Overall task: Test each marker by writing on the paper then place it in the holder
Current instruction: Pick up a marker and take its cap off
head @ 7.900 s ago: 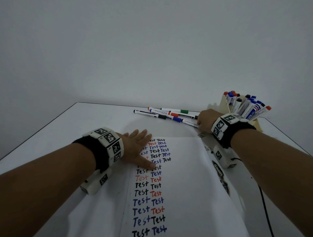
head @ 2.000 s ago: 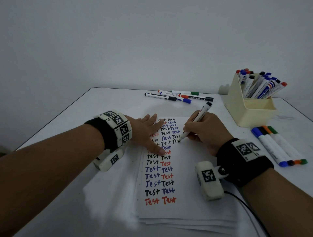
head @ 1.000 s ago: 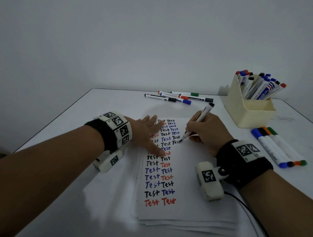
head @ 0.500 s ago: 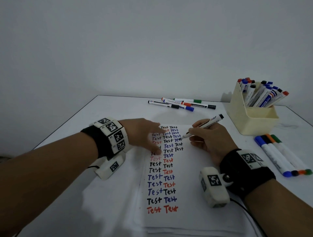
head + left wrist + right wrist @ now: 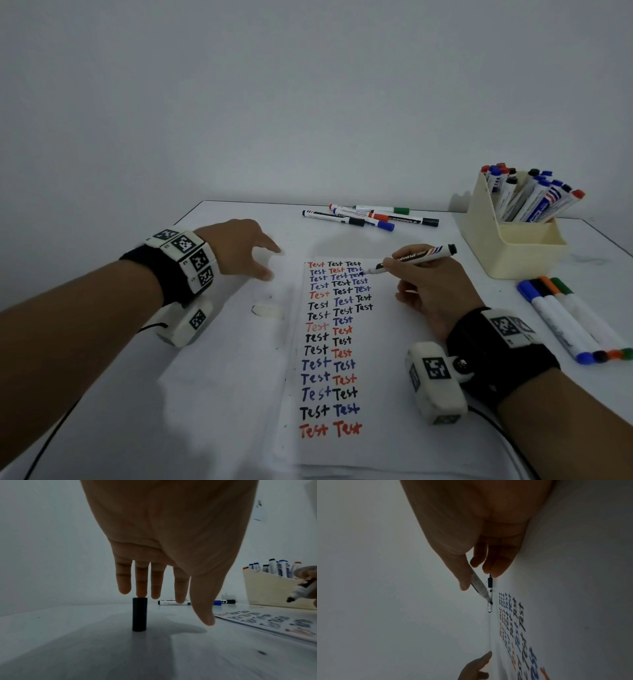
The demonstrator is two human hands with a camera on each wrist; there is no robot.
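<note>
My right hand [image 5: 390,265] pinches an uncapped black marker [image 5: 424,254], tilted low, its tip just above the top rows of "Test" on the paper [image 5: 373,359]. In the right wrist view the marker [image 5: 481,588] sticks out past my thumb. My left hand [image 5: 270,262] hovers left of the paper with straight fingers pointing down. In the left wrist view a black cap [image 5: 139,614] stands upright on the table under those fingers [image 5: 141,588]; whether one touches its top I cannot tell. The cream holder [image 5: 513,253] at the right rear holds several markers.
Several capped markers [image 5: 370,217] lie at the back of the white table [image 5: 222,428], beyond the paper. Several more markers [image 5: 575,322] lie side by side right of my right wrist, in front of the holder. A cable runs from each wrist camera.
My left hand has lifted off the paper and moved left, over the cap. My right hand has raised the marker tip off the page and tilted the marker flatter.
</note>
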